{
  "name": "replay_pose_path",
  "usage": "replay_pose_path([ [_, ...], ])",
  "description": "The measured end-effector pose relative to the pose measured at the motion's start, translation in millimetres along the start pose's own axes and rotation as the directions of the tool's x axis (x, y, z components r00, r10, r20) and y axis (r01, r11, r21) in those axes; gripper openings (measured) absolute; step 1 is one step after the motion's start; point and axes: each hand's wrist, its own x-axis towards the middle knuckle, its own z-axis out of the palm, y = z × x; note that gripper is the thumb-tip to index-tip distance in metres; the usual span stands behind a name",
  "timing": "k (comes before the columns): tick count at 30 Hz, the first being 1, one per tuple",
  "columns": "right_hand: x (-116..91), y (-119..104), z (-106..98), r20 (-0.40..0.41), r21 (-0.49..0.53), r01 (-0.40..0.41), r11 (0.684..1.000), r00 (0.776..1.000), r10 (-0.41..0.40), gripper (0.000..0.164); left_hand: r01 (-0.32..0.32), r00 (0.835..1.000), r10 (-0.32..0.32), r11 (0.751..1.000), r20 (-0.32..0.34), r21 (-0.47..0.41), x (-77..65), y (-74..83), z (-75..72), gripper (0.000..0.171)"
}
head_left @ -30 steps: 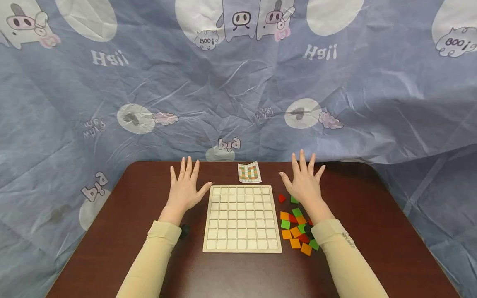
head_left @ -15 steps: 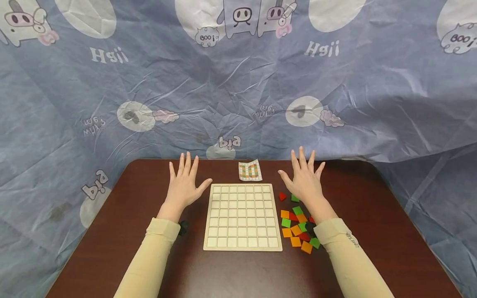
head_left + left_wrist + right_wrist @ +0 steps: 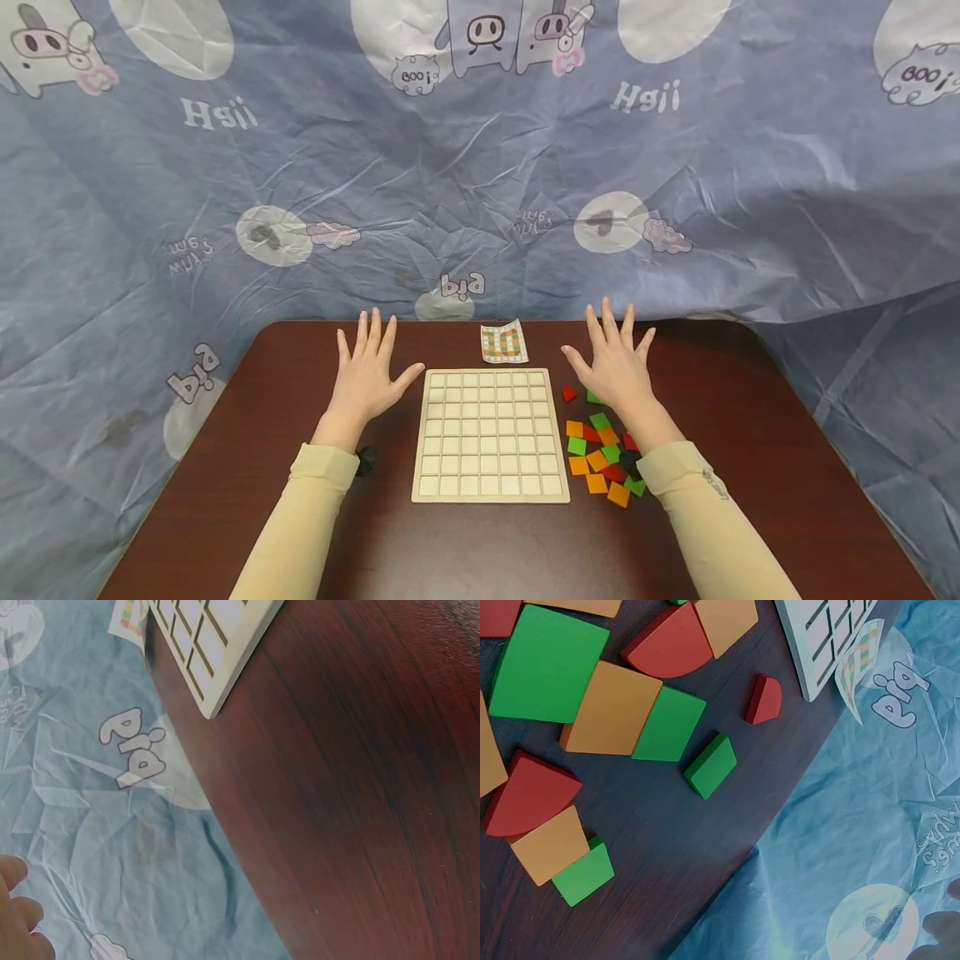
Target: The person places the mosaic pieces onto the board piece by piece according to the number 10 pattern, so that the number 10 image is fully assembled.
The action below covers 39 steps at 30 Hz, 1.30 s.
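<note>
Wooden board [image 3: 489, 427]: found bare, seemingly pre-placement; held left hand [image 3: 366, 379], right hand [image 3: 617, 371] wide-spread, empty; likely needed orange tile [image 3: 618, 495] pinched, near right.

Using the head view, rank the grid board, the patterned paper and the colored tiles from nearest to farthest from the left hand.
From the left hand:
1. Grid board: just right of the hand.
2. Patterned paper: beyond the board's far edge.
3. Colored tiles: past the board's right edge.

Blocks [image 3: 597, 460] partly behind right wrist [image 3: 654, 422], board [image 3: 491, 435] cropped in wrist views
</note>
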Motion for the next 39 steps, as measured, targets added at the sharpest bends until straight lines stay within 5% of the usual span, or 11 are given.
replay_pose_path([
  [13, -7, 11, 9, 0.007, 0.014, -0.021, 1.0, 1.0, 0.021, 0.081, -0.056, 0.998, 0.056, 0.998, -0.031, -0.019, -13.2, -9.2, 7.5, 0.091],
  [24, -15, 19, 21, 0.029, 0.003, -0.025, 1.0, 0.999, 0.025, 0.077, -0.068, 0.997, 0.071, 0.996, 0.035, -0.062, -25.4, -20.2, 21.7, 0.091],
  [39, -25, 29, 39, 0.094, 0.044, -0.042, 0.998, 0.995, 0.038, 0.069, -0.204, 0.975, 0.209, 0.976, 0.076, -0.07, -45.7, -18.7, 42.4, 0.082],
])
